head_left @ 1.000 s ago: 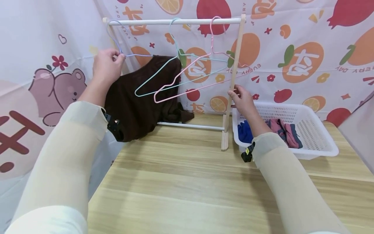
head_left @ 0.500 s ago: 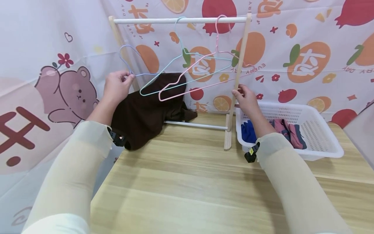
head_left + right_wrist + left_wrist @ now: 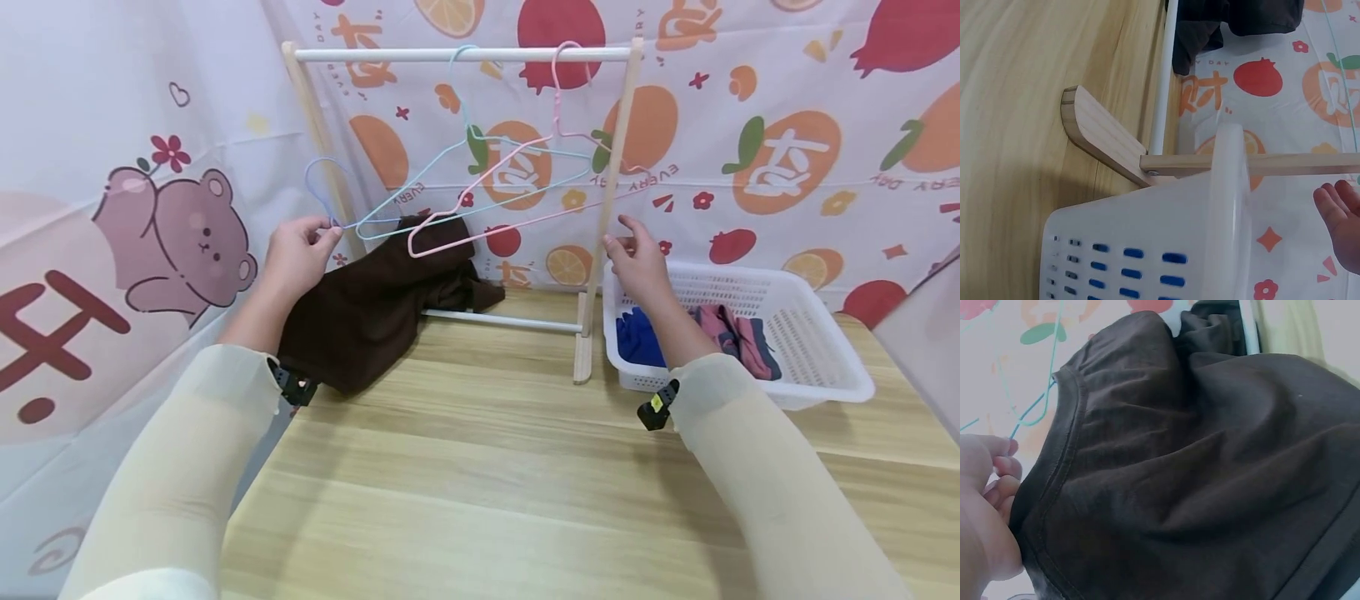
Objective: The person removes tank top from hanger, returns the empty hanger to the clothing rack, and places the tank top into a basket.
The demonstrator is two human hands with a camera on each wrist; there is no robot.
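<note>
Looks like the brown garment (image 3: 367, 308)'s on the blue hanger (image 3: 307, 175), pinched in the left hand (image 3: 300, 254), not yet on the rail (image 3: 375, 55). Right hand (image 3: 641, 262)'s loosely spread beside the post (image 3: 621, 125). Green hanger (image 3: 405, 185) and pink hanger (image 3: 557, 100) bare, basket (image 3: 857, 371) clothes (image 3: 738, 337) left.

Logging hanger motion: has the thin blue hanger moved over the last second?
Yes, downward: the thin blue hanger's hook, level with the white horizontal top bar a second ago, now sits well below it.

Far right corner of your table (image 3: 495, 467): white basket (image 3: 810, 346), blue cloth (image 3: 637, 338) and pink-and-grey cloth (image 3: 752, 344) inside. Behind the far edge, fruit-print fabric (image 3: 701, 142) facing you.
</note>
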